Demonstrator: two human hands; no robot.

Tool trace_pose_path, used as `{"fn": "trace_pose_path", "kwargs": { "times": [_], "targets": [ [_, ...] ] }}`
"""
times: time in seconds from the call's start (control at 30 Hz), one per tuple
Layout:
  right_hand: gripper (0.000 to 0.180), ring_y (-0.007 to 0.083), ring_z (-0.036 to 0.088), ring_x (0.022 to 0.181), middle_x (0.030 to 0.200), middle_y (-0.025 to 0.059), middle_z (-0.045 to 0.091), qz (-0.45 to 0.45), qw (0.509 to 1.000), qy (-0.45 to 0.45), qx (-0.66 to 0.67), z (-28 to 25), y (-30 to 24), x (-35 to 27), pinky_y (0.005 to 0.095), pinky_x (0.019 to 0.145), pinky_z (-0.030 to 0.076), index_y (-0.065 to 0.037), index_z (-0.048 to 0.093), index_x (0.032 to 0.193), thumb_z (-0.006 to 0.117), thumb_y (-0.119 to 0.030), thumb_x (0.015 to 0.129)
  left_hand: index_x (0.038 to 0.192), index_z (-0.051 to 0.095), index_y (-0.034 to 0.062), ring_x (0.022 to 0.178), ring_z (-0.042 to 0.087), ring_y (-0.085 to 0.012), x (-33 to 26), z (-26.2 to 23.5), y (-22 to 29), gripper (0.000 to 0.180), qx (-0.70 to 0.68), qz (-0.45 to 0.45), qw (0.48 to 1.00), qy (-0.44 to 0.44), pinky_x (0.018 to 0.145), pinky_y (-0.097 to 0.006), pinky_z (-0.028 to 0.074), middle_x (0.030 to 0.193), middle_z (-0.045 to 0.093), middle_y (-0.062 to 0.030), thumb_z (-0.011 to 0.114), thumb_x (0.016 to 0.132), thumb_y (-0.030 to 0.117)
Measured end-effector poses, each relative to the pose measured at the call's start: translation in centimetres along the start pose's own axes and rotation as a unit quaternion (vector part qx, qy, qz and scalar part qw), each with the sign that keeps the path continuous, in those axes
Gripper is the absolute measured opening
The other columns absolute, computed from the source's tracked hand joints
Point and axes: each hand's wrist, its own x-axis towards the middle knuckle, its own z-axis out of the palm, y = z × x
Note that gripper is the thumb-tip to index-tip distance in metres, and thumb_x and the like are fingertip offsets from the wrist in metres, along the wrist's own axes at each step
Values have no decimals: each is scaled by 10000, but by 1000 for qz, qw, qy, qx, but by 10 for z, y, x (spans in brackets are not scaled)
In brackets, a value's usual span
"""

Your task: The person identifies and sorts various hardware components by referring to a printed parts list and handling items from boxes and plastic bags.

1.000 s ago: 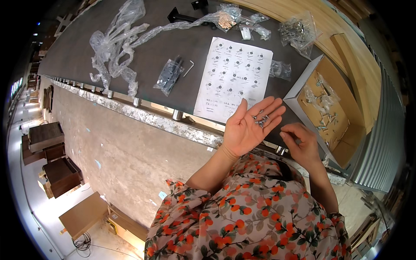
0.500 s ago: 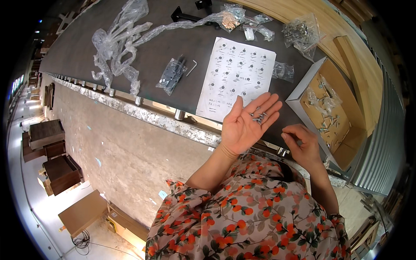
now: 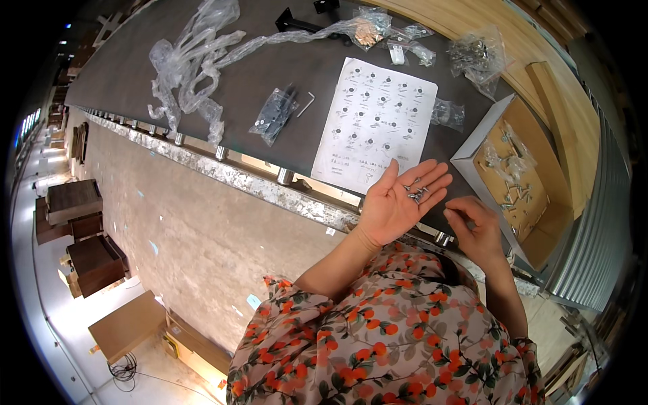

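Observation:
My left hand (image 3: 395,210) lies palm up over the near edge of the sheet, fingers stretched out, holding several small silver screws (image 3: 418,194) on the fingers. Just to its right is my right hand (image 3: 478,229), its fingers curled and the thumb drawn to the index finger. What it pinches, if anything, is too small to make out. Beneath and beyond the left hand, a white printed sheet (image 3: 374,121) with rows of small parts pictures lies flat on the dark table (image 3: 256,61). An open cardboard box (image 3: 466,160) with loose screws and a plastic bag stands to the right.
Left of the sheet lie a hex key (image 3: 306,105) and a bag of black parts (image 3: 274,116). Crumpled clear wrap (image 3: 196,74) spreads at the far left. Hardware bags (image 3: 478,57), a black bracket (image 3: 297,24) and wooden boards (image 3: 557,115) sit along the far side.
My left hand has shifted slightly right and nearer to me, and the screws lie differently on its fingers. The right thumb and index finger look closer together. The whole view has shifted slightly.

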Motion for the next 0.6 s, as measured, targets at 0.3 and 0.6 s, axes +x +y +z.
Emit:
{"fn": "trace_pose_path", "kwargs": {
  "times": [0.3, 0.6],
  "targets": [
    [95, 115, 557, 609, 801, 76, 618, 7, 1000, 0, -3, 1, -1, 1, 238, 531, 432, -1, 629, 903, 650, -20, 812, 1361, 311, -82, 1359, 256, -331, 0, -8, 4, 629, 5, 12, 1000, 3, 1142, -423, 204, 1440, 304, -220, 250, 996, 427],
    [118, 126, 573, 638, 805, 80, 618, 2, 1000, 0, -24, 4, -4, 10, 239, 539, 439, -12, 626, 930, 645, -17, 813, 1310, 386, -83, 1329, 310, -348, 1, -35, 12, 572, -7, 69, 995, 75, 1118, -428, 267, 1397, 363, -231, 300, 997, 388]
  ]
}}
